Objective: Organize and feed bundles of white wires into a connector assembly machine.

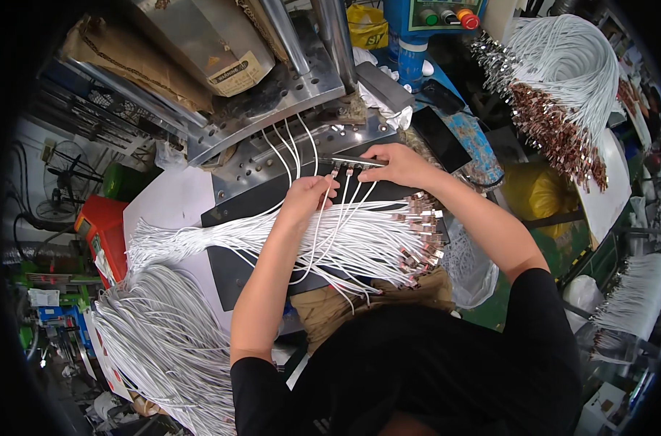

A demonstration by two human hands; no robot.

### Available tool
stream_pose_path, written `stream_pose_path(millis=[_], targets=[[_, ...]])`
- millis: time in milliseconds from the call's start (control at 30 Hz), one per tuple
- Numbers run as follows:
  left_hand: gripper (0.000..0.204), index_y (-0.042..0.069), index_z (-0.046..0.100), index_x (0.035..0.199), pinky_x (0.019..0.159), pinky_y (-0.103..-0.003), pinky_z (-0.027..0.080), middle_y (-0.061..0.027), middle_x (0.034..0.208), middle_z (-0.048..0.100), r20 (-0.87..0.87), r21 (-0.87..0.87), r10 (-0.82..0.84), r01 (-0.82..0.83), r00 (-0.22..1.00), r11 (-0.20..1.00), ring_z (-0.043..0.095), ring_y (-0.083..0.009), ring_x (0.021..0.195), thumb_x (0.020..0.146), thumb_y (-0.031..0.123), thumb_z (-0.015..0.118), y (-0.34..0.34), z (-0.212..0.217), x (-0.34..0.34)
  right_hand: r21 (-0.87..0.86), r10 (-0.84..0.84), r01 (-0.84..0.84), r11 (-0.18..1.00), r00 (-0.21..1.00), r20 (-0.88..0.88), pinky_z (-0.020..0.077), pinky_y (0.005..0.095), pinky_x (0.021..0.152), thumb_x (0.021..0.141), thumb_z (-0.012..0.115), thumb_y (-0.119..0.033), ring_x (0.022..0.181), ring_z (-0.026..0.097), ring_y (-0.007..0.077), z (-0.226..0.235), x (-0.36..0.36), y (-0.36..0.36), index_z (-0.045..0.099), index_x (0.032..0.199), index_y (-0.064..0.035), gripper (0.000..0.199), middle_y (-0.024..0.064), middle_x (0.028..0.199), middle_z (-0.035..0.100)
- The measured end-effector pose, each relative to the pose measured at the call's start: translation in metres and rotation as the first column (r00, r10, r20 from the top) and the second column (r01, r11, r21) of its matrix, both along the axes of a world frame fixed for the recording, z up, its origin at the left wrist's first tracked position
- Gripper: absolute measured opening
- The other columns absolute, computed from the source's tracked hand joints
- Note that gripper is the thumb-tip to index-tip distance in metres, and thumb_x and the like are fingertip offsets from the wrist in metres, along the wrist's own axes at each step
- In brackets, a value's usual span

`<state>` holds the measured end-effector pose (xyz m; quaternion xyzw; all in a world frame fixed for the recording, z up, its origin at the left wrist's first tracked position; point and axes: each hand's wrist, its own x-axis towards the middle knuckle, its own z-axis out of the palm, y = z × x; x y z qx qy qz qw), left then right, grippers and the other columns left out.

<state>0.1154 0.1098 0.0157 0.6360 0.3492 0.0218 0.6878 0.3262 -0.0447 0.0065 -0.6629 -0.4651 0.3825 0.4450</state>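
My right hand [402, 166] pinches the end of a narrow dark metal bar [351, 159]. Several white cables hang from that bar, their small connector ends lined up along its near edge. Close to the bar's left part, my left hand [310, 196] has its fingertips closed on the end of a white cable [320, 227]. Below both hands a thick bundle of white cables [272, 234] lies across a black board [229, 276], its metal connectors [421, 243] pointing right. A few more white cables [290, 149] come out from under the machine's steel plate.
A steel press [272, 102] with upright posts stands just beyond my hands. A blue control box [418, 33] with buttons is behind it. More cable coils lie at the lower left [163, 341] and upper right [563, 65]. A dark phone-like slab [441, 138] rests right.
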Motion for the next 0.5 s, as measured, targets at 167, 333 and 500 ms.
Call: stream_pose_path(millis=[167,333,500], targets=[[0.032,0.000,0.071,0.096,0.058,-0.028,0.047,-0.0041,0.079,0.065,-0.003,0.048,0.034,-0.034,0.999,0.998,0.060,-0.0142,0.063,0.099,0.030,0.060,-0.003,-0.012,-0.002,-0.048,0.023,-0.014,0.999,0.978,0.205,0.0481,0.0279,0.075,0.086,0.079,-0.030,0.081,0.064,0.0118,0.018,-0.012,-0.004,0.069,0.113,-0.0031,0.040,0.0080,0.093,0.073],[0.030,0.005,0.071,0.094,0.064,-0.039,0.052,-0.0112,0.083,0.068,-0.423,0.779,-0.059,0.396,0.904,0.486,0.064,-0.0303,0.063,0.098,0.033,0.061,-0.019,0.018,0.004,-0.156,0.025,0.016,0.988,0.966,0.258,0.0487,0.0311,0.077,0.090,0.074,-0.031,0.083,0.065,0.0198,0.036,-0.018,-0.005,0.070,0.109,-0.0035,0.033,0.0110,0.088,0.070],[0.035,0.005,0.069,0.086,0.070,-0.049,0.054,-0.0160,0.080,0.070,0.105,0.991,0.100,-0.096,0.989,-0.088,0.067,-0.0406,0.072,0.095,0.038,0.062,0.014,0.031,0.017,0.370,-0.282,0.017,0.929,0.680,0.677,0.0495,0.0401,0.082,0.093,0.065,-0.026,0.092,0.062,0.0353,0.011,-0.008,0.037,0.068,0.103,-0.0020,0.026,0.0158,0.085,0.064]])
